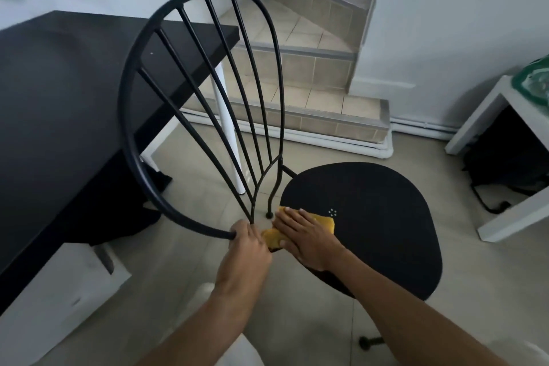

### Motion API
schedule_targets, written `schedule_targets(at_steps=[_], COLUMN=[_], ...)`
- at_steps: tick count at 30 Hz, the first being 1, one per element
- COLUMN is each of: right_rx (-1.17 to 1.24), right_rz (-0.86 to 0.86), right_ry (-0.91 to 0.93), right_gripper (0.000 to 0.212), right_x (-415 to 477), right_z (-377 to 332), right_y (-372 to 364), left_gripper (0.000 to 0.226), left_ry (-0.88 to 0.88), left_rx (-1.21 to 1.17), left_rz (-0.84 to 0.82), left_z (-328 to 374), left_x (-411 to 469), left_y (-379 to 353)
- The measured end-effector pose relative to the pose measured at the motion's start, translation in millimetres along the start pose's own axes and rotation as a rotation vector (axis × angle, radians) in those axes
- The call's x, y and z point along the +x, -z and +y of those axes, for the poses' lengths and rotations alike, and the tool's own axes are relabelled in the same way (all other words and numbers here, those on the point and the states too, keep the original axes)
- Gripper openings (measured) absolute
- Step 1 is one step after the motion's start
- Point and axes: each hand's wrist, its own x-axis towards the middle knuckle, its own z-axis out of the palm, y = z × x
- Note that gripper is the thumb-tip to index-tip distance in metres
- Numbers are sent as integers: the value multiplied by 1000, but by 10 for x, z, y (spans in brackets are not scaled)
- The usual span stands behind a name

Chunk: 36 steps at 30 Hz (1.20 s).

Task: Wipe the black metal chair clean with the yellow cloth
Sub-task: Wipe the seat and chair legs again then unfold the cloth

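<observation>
Head view, looking down: a black metal chair (371, 226) stands on a pale tiled floor, its fan-shaped backrest towards a black table (74, 83) on the left. The left hand (248, 242) grasps the lower end of the backrest hoop, fingers curled round it. The right hand (306, 236) lies flat, fingers straight, pressing the yellow cloth (325, 221) onto the seat's near-left edge, just beside the backrest; tiled steps (312, 68) rise behind

Floor (190, 261): pale tiles.
At the hands: black metal chair (371, 249) stands on the tiles, one foot just beyond the left hand (248, 242).
Left of the left hand: black table (74, 98), its white leg on the tiles.
Far right of the right hand (306, 239): white side table (490, 116), with a dark bag (505, 169) on the floor beneath it.
Chair seat (386, 202): yellow cloth (325, 223) lies on it under the right hand.
</observation>
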Motion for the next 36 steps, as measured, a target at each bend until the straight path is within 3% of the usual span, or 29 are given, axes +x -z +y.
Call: schedule_targets(at_steps=[3,11,15,20,28,31,36], right_rx=[51,110,136,168,196,144,79], right_rz=[40,73,128,194,270,280,219], right_ry=[-81,-352,-590,-840,-862,-784,-563], right_gripper=[58,57,56,57,68,65,55], right_x=[316,693,201,-821,-1743,-1931,-1724], right_z=[148,1030,1620,1895,1162,622,-192], right_y=[58,247,259,121,-254,-409,-506], left_gripper=[17,22,23,52,42,30,31], left_ry=[-12,51,86,56,165,185,190], left_rx=[-25,-164,-160,-198,-123,-147,-162], left_rz=[-84,-83,-63,25,91,90,94], left_z=[25,91,128,136,138,145,136], left_x=[199,338,333,285,208,210,239], left_y=[4,-59,-98,-45,14,-16,-5])
